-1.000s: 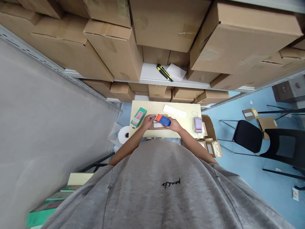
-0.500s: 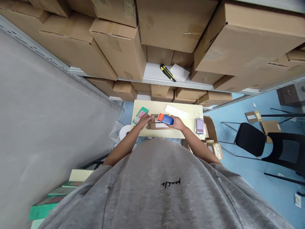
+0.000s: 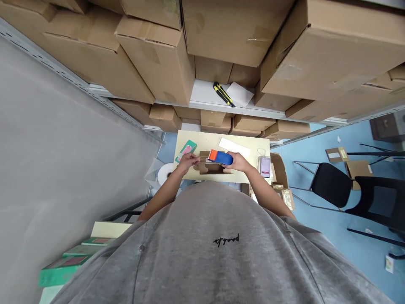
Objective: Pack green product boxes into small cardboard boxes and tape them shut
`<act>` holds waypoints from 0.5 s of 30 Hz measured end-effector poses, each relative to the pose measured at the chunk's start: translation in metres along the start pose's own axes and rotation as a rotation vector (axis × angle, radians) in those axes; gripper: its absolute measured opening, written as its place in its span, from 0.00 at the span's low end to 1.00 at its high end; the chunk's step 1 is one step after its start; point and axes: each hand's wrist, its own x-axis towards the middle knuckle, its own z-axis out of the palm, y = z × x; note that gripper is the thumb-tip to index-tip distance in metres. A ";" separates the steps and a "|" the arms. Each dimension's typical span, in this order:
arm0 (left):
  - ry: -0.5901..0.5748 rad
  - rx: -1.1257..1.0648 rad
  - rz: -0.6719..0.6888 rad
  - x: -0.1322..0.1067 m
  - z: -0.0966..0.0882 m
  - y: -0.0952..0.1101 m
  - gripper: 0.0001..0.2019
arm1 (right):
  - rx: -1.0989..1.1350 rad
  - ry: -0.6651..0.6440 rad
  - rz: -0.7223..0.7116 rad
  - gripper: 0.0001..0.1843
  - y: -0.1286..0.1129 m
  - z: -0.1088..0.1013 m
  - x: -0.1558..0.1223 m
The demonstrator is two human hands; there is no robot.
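Two hands work at the middle of the pale yellow surface [image 3: 202,141]. The right hand [image 3: 238,162] has its fingers [image 3: 228,156] clamped on a blue-and-orange block [image 3: 220,158], held just over a brown cardboard blank [image 3: 212,168] (lying open, not yet folded up). The left hand [image 3: 189,161] rests at the blank's left end, fingers [image 3: 196,158] together; whether they pinch it cannot be told. A green box [image 3: 185,151] and a white strip [image 3: 234,146] lie unused toward the surface's far edge.

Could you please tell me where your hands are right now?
Right hand holding blue-and-orange block above die-cut cardboard. Left hand beside the cardboard. Green carton just past left hand.
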 end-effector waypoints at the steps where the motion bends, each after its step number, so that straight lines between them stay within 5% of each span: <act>1: -0.003 0.002 0.012 -0.001 -0.002 0.001 0.24 | -0.008 0.008 0.000 0.28 -0.001 -0.002 -0.001; 7: -0.026 -0.012 0.039 -0.010 -0.002 0.004 0.25 | -0.009 0.004 0.015 0.24 -0.002 -0.015 -0.007; 15: -0.003 0.040 0.080 -0.021 0.019 0.002 0.24 | 0.010 0.089 0.041 0.23 0.007 -0.021 -0.005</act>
